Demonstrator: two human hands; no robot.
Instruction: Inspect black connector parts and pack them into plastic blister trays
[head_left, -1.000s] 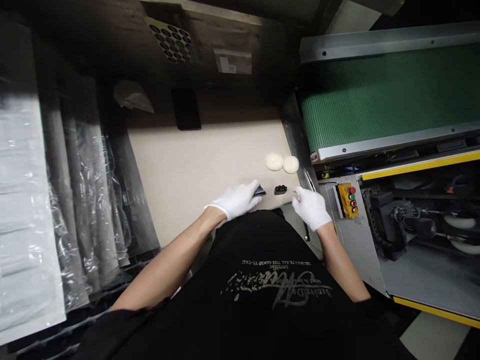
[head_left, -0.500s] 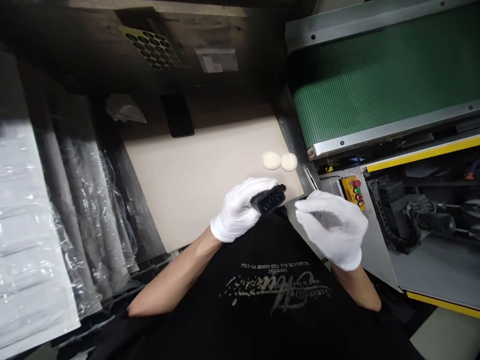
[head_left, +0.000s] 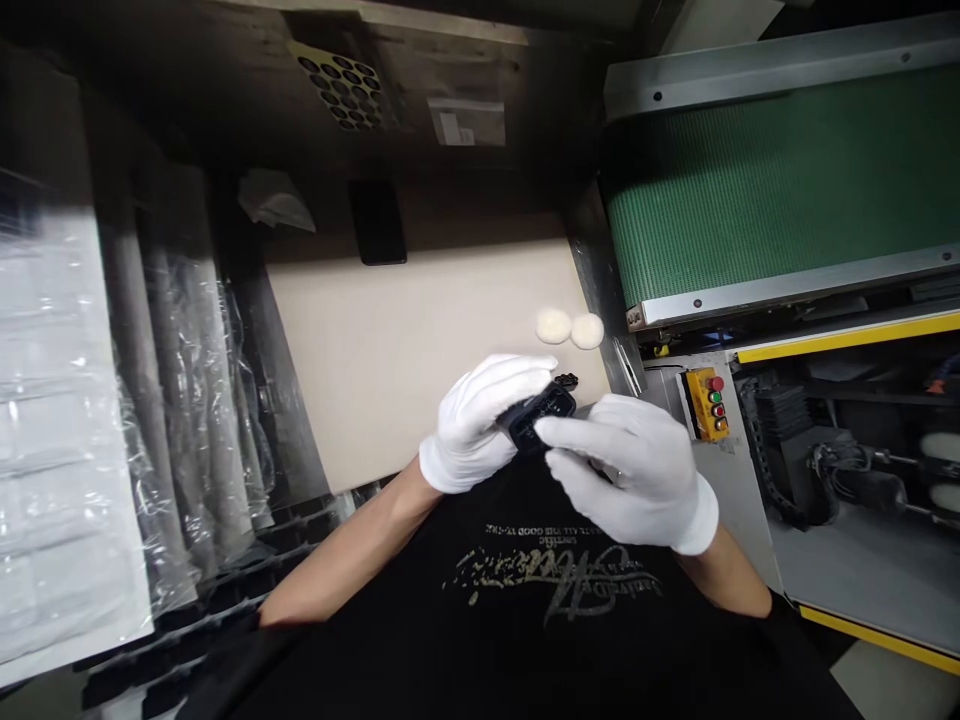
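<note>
My left hand [head_left: 476, 420], in a white glove, is closed around a black plastic housing [head_left: 541, 412]. The piece has a rounded rectangular outline, a raised rim, a recessed face turned toward me and a small knobbly end at the upper right. My right hand [head_left: 630, 465], also gloved in white, is at the lower right of the housing. Its forefinger tip reaches over the recessed face, with the thumb tip close below it. Whatever lies between these fingers, if anything, is too small or hidden to make out.
Two round cream pads [head_left: 553, 326] lie on the beige board [head_left: 390, 340]. A black phone-like slab [head_left: 377, 222] rests at its back. Plastic-wrapped trays [head_left: 67, 430] stand left. At right are a green conveyor belt [head_left: 780, 180] and a yellow button box [head_left: 707, 405].
My right hand has moved left from beside the housing, bringing its forefinger over the recessed face. The left hand keeps its hold. The camera view has shifted slightly.
</note>
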